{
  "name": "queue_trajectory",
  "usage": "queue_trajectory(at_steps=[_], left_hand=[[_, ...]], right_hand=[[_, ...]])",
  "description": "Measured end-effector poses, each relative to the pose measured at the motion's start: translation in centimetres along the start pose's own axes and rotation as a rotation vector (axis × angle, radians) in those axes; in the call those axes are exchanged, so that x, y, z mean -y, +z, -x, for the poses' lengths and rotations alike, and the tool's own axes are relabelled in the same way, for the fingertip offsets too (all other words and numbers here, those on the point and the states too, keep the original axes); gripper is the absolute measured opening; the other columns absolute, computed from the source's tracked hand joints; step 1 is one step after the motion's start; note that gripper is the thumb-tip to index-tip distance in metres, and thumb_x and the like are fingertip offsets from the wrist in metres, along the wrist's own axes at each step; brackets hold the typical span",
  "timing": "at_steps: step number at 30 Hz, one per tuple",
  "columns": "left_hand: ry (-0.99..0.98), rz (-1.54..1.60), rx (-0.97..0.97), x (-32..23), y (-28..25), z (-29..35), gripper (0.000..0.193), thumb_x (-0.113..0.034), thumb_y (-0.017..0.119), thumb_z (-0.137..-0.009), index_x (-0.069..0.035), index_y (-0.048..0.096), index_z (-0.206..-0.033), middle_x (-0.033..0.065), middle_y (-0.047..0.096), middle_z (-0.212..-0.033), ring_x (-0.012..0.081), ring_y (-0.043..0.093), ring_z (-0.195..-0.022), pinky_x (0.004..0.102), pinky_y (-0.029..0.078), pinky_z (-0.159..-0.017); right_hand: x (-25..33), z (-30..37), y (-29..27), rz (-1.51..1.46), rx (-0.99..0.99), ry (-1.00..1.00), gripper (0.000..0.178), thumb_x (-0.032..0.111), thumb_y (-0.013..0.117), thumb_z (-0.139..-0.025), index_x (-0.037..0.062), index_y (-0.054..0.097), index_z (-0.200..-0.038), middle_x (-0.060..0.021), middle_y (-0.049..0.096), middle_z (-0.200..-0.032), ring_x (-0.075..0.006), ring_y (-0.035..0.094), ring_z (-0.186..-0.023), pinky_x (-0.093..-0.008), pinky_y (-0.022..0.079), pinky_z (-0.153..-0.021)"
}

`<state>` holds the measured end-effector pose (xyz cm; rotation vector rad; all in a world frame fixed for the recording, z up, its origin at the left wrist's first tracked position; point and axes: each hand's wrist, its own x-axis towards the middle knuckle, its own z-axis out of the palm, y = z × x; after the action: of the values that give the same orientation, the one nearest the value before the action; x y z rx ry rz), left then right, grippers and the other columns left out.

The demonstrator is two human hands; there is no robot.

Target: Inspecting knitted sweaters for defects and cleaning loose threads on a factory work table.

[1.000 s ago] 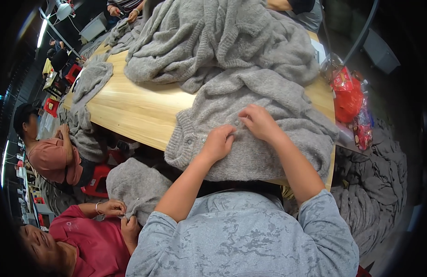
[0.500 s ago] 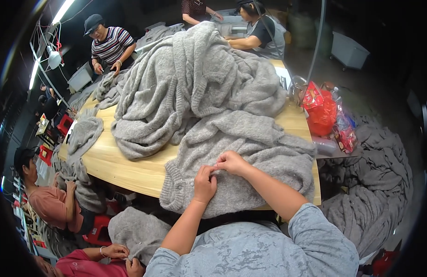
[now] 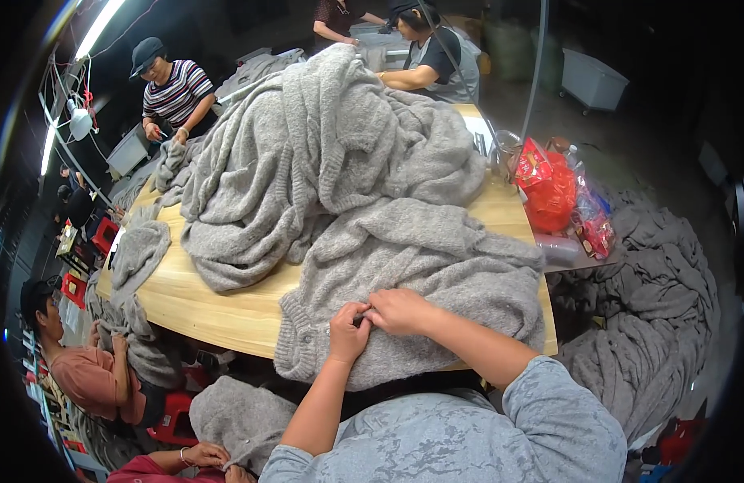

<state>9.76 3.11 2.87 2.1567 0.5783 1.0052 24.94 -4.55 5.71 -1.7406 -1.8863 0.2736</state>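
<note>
A grey knitted cardigan [image 3: 424,274] lies at the near edge of the wooden table, its ribbed band toward the left and a small button [image 3: 306,338] on it. Over its front, my left hand [image 3: 349,332] is closed in a pinch, thumb and forefinger tips together. My right hand [image 3: 400,311] meets it from the right, also pinching, with the fingers curled. Both hold the cardigan's front edge between them; the exact spot at the fingertips is hidden.
A large heap of grey knitwear [image 3: 307,145] covers the table [image 3: 219,310] beyond. Red bags [image 3: 549,193] sit at right above a floor pile of knitwear [image 3: 650,322]. Co-workers handle grey garments at the left, near left and far side. A wheeled bin [image 3: 593,80] stands far right.
My hands have come slightly nearer to me along the cardigan's front, and my right fingers are more curled. The whole view has shifted a little.
</note>
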Motion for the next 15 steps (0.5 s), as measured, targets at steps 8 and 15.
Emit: queue_trajectory(at_steps=[8, 15], left_hand=[[-0.077, 0.069, 0.068, 1.2, 0.0, 0.0, 0.014, 0.004, 0.067, -0.073, 0.001, 0.063, -0.086, 0.0106, 0.067, -0.086, 0.0196, 0.065, -0.078, 0.0276, 0.050, -0.072], [-0.406, 0.390, 0.125, 2.4, 0.0, -0.1, 0.005, 0.003, 0.066, -0.081, 0.002, 0.066, -0.086, 0.0024, 0.068, -0.082, 0.0055, 0.059, -0.075, 0.0210, 0.047, -0.065]], right_hand=[[-0.1, -0.3, -0.5, 0.115, 0.070, -0.047, 0.018, 0.019, 0.058, -0.080, 0.0005, 0.060, -0.081, -0.0194, 0.064, -0.080, -0.0358, 0.065, -0.073, -0.0456, 0.051, -0.064], [-0.7, -0.6, 0.1, -0.126, 0.000, 0.114, 0.016, 0.017, 0.057, -0.076, 0.0014, 0.061, -0.078, -0.0188, 0.064, -0.077, -0.0382, 0.062, -0.073, -0.0471, 0.049, -0.067]])
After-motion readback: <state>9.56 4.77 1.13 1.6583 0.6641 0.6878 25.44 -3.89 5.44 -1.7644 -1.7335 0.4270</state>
